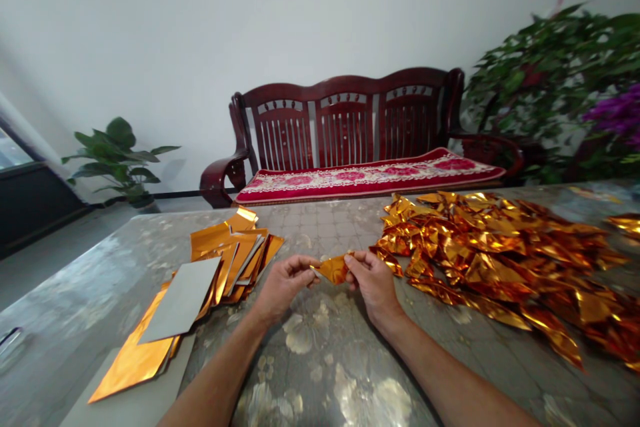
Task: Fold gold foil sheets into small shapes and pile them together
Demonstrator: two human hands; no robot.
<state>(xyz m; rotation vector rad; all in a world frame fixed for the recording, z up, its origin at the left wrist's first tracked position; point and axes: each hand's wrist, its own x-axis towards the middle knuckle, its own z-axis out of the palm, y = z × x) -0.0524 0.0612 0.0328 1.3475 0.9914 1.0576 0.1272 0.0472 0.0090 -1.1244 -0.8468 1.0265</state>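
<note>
Between my two hands, a small folded piece of gold foil paper point(334, 270) is held just above the table. My left hand point(290, 283) pinches its left tip between thumb and fingers. On the opposite end, my right hand point(371, 280) closes thumb and fingers on the right corner. Left of my hands lies a loose, fanned stack of flat gold foil sheets point(235, 253), some with their grey backs point(183, 297) up. To the right spreads a large heap of folded gold foil pieces point(480, 247), its near-left edge close to my right hand.
The table point(310, 373) has a flower-patterned cover. Behind it stands a dark red wooden bench point(345, 123) with a red patterned cushion point(370, 175). Leafy plants stand at the left point(117, 157) and right point(545, 80). Clear plastic point(595, 197) lies at the far right of the table.
</note>
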